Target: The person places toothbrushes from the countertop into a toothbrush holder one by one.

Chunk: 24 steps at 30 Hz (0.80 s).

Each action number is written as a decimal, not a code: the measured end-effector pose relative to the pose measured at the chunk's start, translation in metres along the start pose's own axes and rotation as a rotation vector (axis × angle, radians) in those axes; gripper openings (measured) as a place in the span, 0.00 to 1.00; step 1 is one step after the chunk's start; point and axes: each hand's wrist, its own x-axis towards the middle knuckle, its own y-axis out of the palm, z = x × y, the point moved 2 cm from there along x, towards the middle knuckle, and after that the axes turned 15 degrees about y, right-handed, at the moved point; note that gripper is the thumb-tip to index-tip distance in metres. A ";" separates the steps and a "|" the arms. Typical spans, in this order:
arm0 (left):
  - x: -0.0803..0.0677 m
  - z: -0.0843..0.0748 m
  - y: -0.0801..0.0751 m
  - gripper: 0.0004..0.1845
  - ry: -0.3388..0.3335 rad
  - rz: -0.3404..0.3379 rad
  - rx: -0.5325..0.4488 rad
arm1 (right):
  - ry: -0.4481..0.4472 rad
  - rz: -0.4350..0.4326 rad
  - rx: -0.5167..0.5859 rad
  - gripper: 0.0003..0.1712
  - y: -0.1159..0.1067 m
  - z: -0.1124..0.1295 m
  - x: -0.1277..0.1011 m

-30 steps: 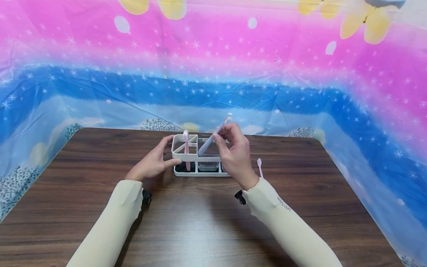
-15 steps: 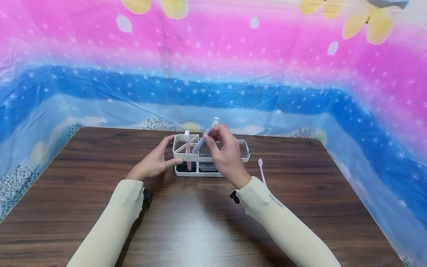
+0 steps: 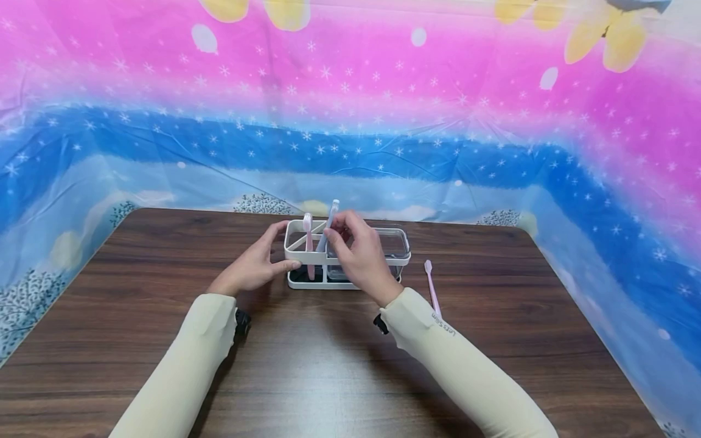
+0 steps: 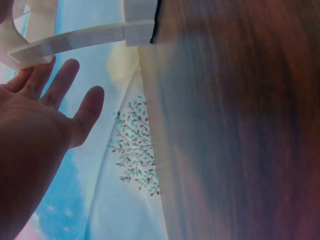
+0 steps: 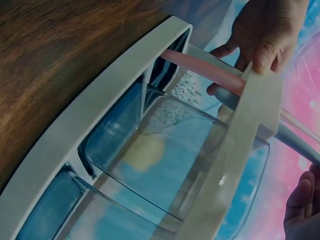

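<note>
A white toothbrush holder (image 3: 342, 285) with a dark base stands on the table. My left hand (image 3: 249, 264) holds its left end, thumb on the front of the upper rim (image 5: 265, 95) and fingers behind. In the left wrist view, the left hand's (image 4: 45, 110) fingers reach under the white frame. A pink toothbrush (image 3: 308, 234) stands head up in the left section. Just to its right, my right hand (image 3: 358, 252) pinches a blue-grey toothbrush (image 3: 333, 210) near its head. Its handle (image 5: 295, 142) reaches down inside the holder's upper frame, behind the pink toothbrush.
Clear cups (image 3: 393, 240) fill the middle and right sections of the holder. Another pink toothbrush (image 3: 432, 286) lies on the wooden table (image 3: 306, 365) to the right, partly behind the right sleeve. A patterned cloth (image 3: 350, 152) hangs along the table's back and sides.
My right hand has moved left and slightly down with the blue-grey toothbrush, which now stands more upright, its lower end in the left section. My left hand stays on the holder.
</note>
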 end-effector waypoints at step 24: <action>-0.002 -0.001 0.000 0.48 0.000 0.005 0.005 | 0.102 0.068 -0.178 0.02 0.010 -0.012 -0.003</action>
